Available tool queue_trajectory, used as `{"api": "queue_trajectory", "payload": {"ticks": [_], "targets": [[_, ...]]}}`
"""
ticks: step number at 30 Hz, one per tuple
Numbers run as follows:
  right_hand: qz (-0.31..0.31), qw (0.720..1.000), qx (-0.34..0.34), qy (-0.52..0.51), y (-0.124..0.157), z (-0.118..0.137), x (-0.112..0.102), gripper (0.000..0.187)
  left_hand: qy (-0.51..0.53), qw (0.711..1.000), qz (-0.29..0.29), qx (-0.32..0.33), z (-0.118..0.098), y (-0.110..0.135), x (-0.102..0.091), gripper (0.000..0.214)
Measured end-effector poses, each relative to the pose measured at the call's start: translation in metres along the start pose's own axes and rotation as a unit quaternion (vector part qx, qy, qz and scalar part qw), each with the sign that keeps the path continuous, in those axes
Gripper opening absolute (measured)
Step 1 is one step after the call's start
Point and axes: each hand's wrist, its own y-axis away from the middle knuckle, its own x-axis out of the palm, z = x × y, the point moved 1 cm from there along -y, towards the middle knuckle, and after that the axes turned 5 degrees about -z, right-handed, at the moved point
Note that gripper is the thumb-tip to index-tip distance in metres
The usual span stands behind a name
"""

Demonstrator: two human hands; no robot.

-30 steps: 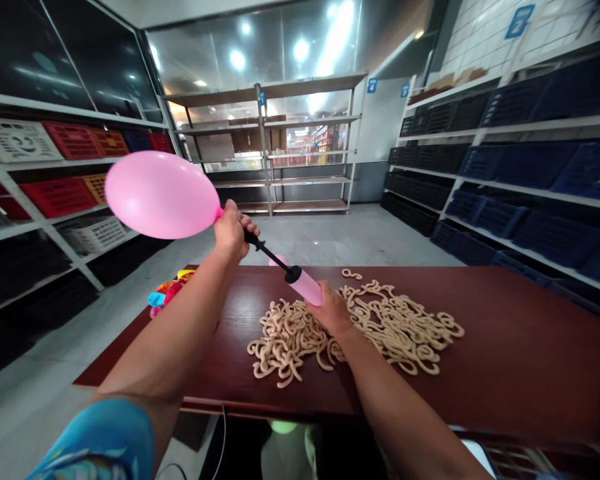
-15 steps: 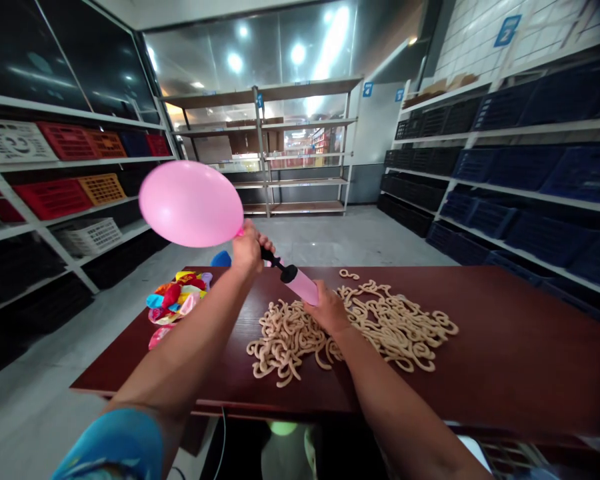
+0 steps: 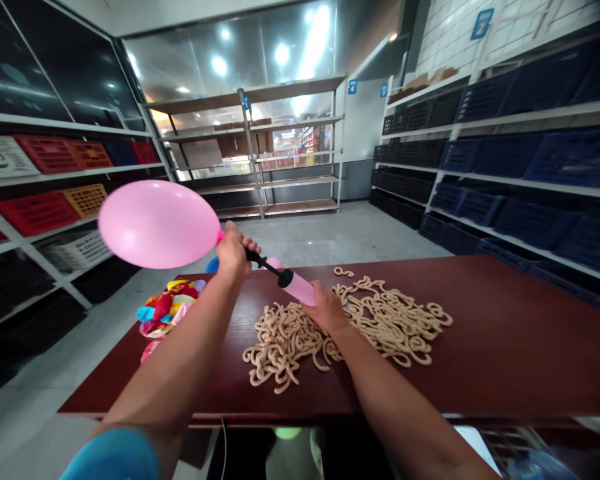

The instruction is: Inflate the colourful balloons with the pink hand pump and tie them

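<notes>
An inflated pink balloon (image 3: 157,223) floats above the table's left end, its neck fitted on the black nozzle of a pink hand pump (image 3: 300,288). My left hand (image 3: 231,251) is closed round the balloon's neck and the pump's black rod. My right hand (image 3: 326,311) grips the pink pump barrel, just above a heap of beige curled clips (image 3: 350,323) on the dark red table (image 3: 505,340).
A pile of flat coloured balloons (image 3: 166,308) lies at the table's left end. Shelving with red, orange and white crates (image 3: 40,200) lines the left wall; dark blue crates (image 3: 530,160) fill shelves on the right. Open grey floor lies beyond the table.
The pump rod closed in half a second ago and is drawn out again now. The balloon and my left hand have moved left, and the view has shifted slightly.
</notes>
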Motion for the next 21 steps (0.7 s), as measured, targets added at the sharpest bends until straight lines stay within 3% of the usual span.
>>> {"api": "queue_trajectory", "payload": {"ticks": [4, 8, 11, 17, 19, 21], "targets": [[0.007, 1.000, 0.000, 0.012, 0.001, 0.003, -0.002, 0.038, -0.008, 0.999, -0.011, -0.039, 0.044, 0.017, -0.001, 0.047], [0.005, 1.000, 0.000, 0.018, 0.001, 0.006, -0.002, 0.041, -0.003, 0.998, -0.008, -0.069, 0.052, 0.022, -0.003, 0.046], [-0.006, 1.000, -0.004, 0.005, 0.000, 0.009, -0.004, 0.041, -0.008, 0.999, 0.000, -0.042, 0.027, 0.014, -0.003, 0.046], [-0.017, 1.000, -0.005, -0.009, -0.004, 0.009, -0.006, 0.039, -0.010, 1.000, 0.013, 0.024, -0.050, -0.015, 0.000, 0.043], [-0.018, 1.000, 0.005, -0.005, -0.004, 0.008, -0.004, 0.039, -0.011, 0.999, 0.012, 0.035, -0.059, -0.022, -0.001, 0.042], [-0.012, 1.000, 0.009, 0.000, -0.002, 0.006, -0.002, 0.038, -0.006, 0.999, 0.001, 0.035, -0.054, -0.024, -0.003, 0.042]]}}
